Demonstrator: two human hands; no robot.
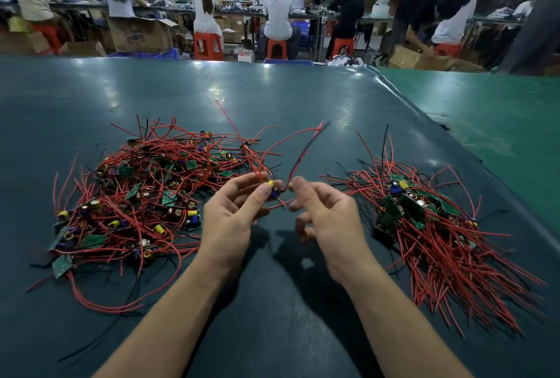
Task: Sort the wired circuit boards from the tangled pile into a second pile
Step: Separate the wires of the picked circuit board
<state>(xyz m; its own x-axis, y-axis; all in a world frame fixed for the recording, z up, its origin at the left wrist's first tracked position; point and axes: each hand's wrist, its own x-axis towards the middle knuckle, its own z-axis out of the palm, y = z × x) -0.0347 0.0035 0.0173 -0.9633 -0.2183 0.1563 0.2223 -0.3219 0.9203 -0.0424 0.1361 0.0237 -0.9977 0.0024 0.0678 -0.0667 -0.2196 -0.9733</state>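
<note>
A tangled pile [142, 195] of small green circuit boards with red and black wires lies on the left of the dark green table [272, 98]. A second pile [430, 220], its wires lying more in line, sits on the right. Between them, above the table, my left hand [233, 220] pinches a small circuit board [273, 188] with yellow and blue parts. Its red wires [291, 141] arc up and back, blurred. My right hand [324, 214] pinches a wire right beside that board, its other fingers loosely curled.
The table's right edge [424, 123] runs diagonally, with a lighter green surface [500, 123] beyond it. Past the far edge, several people sit on red stools [209, 45] at workbenches among cardboard boxes [139, 33].
</note>
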